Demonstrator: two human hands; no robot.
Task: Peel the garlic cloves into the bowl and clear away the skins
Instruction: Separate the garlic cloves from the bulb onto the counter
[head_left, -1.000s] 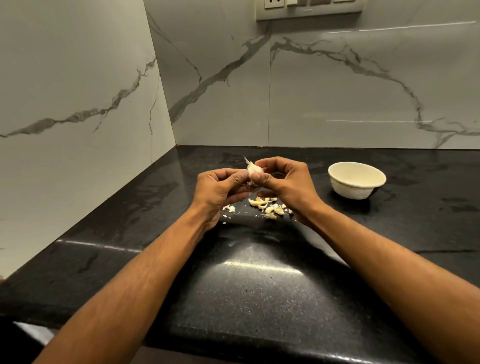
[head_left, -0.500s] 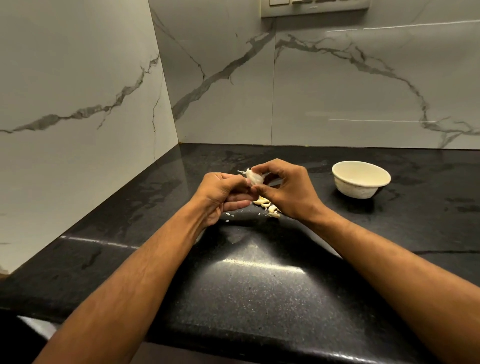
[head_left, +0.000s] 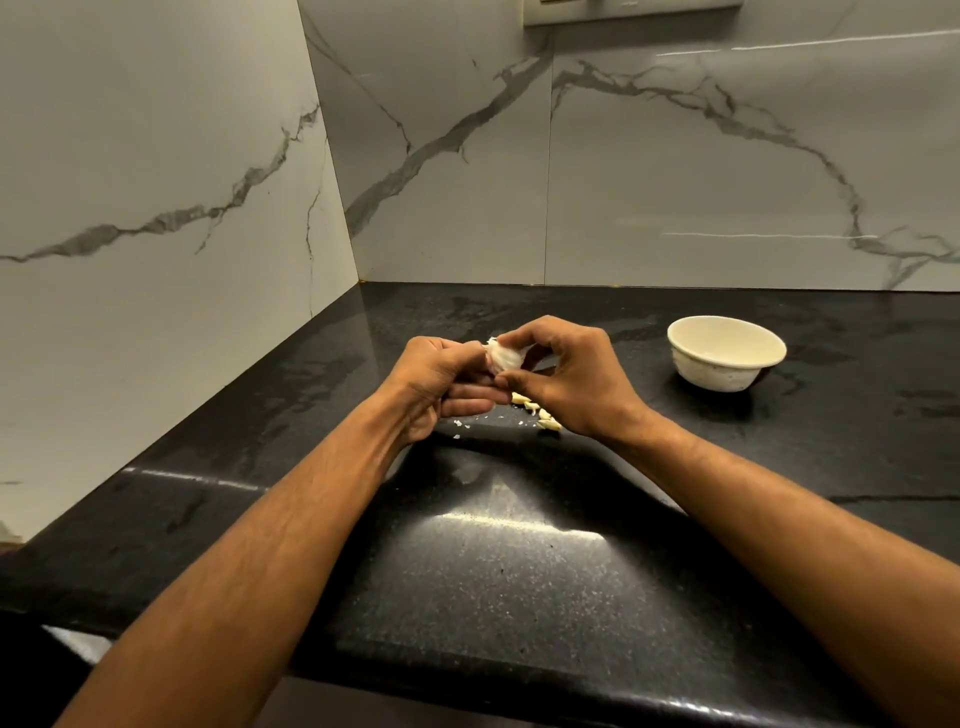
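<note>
A white piece of garlic (head_left: 504, 357) with papery skin is held above the black counter between both hands. My left hand (head_left: 439, 382) grips it from the left with curled fingers. My right hand (head_left: 571, 376) pinches it from the right with thumb and fingertips. Several pale garlic cloves (head_left: 537, 413) lie on the counter under my right hand, partly hidden by it. Small white skin flakes (head_left: 460, 425) lie just below my left hand. A cream bowl (head_left: 726, 353) stands to the right, apart from my hands; its inside looks bare.
The black stone counter (head_left: 493, 571) runs into a corner of marble-patterned walls at the left and back. A switch plate (head_left: 628, 10) sits high on the back wall. The counter's front edge is close to me.
Both hands have sunk a little toward the counter with the garlic and now hide more of the cloves beneath. The view has tilted down slightly.
</note>
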